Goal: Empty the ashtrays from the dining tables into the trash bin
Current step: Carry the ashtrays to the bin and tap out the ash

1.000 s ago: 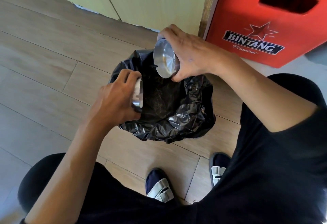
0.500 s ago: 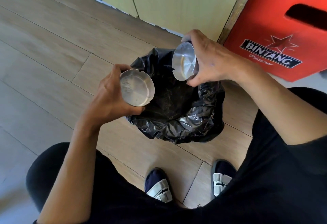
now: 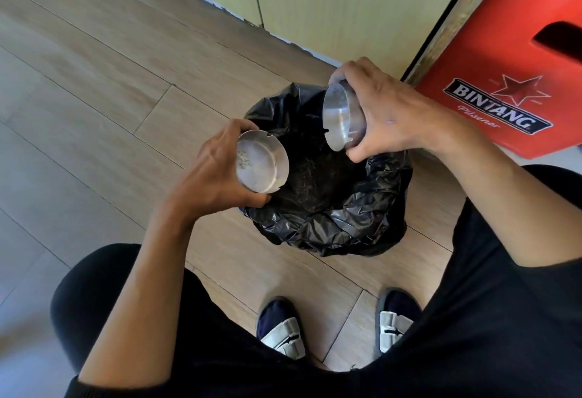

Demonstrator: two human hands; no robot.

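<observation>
Over the bin [image 3: 333,224], each hand grips a tilted steel ashtray. Left hand [image 3: 214,174] holds one [image 3: 261,161]; right hand [image 3: 390,114] another [image 3: 341,117].

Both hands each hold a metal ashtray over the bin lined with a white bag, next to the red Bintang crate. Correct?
Not quite: the head view shows the bin liner is black, not white. The rest holds: the left hand and right hand each hold a metal ashtray over it, beside the red Bintang crate.

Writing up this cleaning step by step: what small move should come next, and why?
Probably tip the left hand's ashtray further over the trash bin and tap it: pale residue clings inside, and its mouth faces sideways, not down. The right hand's ashtray looks clean.
</observation>
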